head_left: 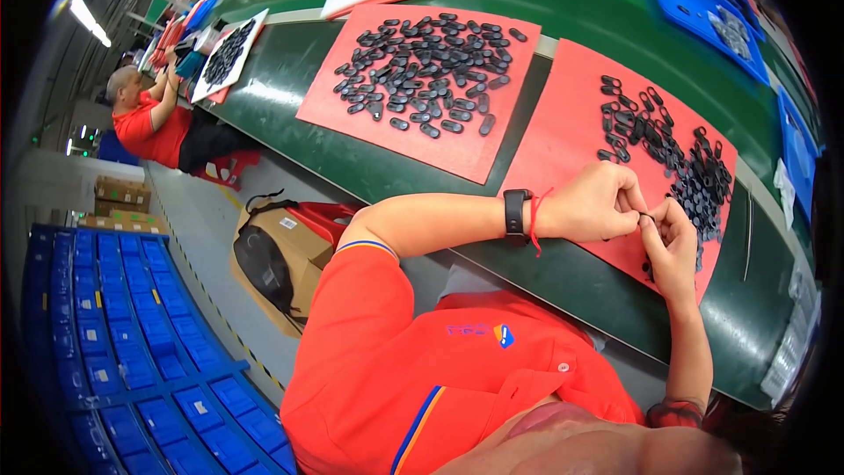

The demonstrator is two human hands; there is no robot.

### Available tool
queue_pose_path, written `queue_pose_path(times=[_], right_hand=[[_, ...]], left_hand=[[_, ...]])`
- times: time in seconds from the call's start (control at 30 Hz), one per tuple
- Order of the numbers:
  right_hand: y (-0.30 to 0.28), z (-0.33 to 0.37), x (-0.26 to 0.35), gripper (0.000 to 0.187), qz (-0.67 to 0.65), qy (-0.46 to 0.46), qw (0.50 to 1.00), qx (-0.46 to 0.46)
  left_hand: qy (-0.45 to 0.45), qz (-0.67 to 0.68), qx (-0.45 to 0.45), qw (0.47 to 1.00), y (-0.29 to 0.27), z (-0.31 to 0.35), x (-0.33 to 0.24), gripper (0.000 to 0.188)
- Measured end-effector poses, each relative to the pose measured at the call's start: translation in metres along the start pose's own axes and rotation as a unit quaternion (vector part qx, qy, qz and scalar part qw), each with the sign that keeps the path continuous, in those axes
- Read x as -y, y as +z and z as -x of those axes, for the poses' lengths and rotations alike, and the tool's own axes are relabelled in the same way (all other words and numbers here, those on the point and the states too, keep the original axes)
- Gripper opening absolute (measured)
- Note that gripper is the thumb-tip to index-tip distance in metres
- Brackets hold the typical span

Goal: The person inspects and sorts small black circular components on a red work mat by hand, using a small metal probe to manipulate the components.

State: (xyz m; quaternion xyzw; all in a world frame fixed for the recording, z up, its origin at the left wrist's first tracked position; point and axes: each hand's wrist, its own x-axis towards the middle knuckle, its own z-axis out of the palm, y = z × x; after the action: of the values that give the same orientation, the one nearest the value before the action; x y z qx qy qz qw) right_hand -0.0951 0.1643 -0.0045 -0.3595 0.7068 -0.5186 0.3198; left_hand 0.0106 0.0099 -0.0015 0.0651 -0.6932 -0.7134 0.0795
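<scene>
My left hand (591, 203), with a black watch (517, 213) and a red string at the wrist, is closed in a pinch. My right hand (673, 251) meets it fingertip to fingertip, also pinching. Between them shows a bit of a small black part (646, 219), mostly covered by the fingers. Both hands are over a red foam sheet (563, 123). On that sheet, beyond my hands, lie a loose group of black oval parts (646, 123) and a dense heap of small dark pieces (699, 185).
Left of my sheet, another red sheet (352, 27) carries many black oval parts. Blue trays (694, 14) line the far right. A person (154, 128) in red sits at the bench's far left. Beside me are a cardboard box (303, 251) with a black bag and blue bins (158, 334).
</scene>
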Motion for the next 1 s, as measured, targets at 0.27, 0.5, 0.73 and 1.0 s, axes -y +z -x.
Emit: queue_pose_path(times=[0.27, 0.5, 0.73, 1.0], right_hand=[[0.004, -0.004, -0.002, 0.012, 0.002, -0.053, 0.997, -0.052], [0.002, 0.000, -0.005, 0.011, 0.075, -0.040, 0.996, -0.021], [0.007, -0.001, -0.003, 0.004, 0.124, -0.072, 0.987, -0.073], [0.010, 0.000, 0.003, 0.007, 0.213, -0.181, 0.957, -0.075]], left_hand=[[0.051, -0.006, 0.008, 0.999, -0.006, -0.003, 0.003, 0.009], [0.015, -0.044, 0.019, 0.999, -0.007, 0.000, -0.003, 0.011], [0.182, -0.321, -0.045, 0.928, -0.054, -0.015, -0.008, 0.008], [-0.057, -0.438, -0.163, 0.882, -0.175, -0.011, -0.034, 0.015]])
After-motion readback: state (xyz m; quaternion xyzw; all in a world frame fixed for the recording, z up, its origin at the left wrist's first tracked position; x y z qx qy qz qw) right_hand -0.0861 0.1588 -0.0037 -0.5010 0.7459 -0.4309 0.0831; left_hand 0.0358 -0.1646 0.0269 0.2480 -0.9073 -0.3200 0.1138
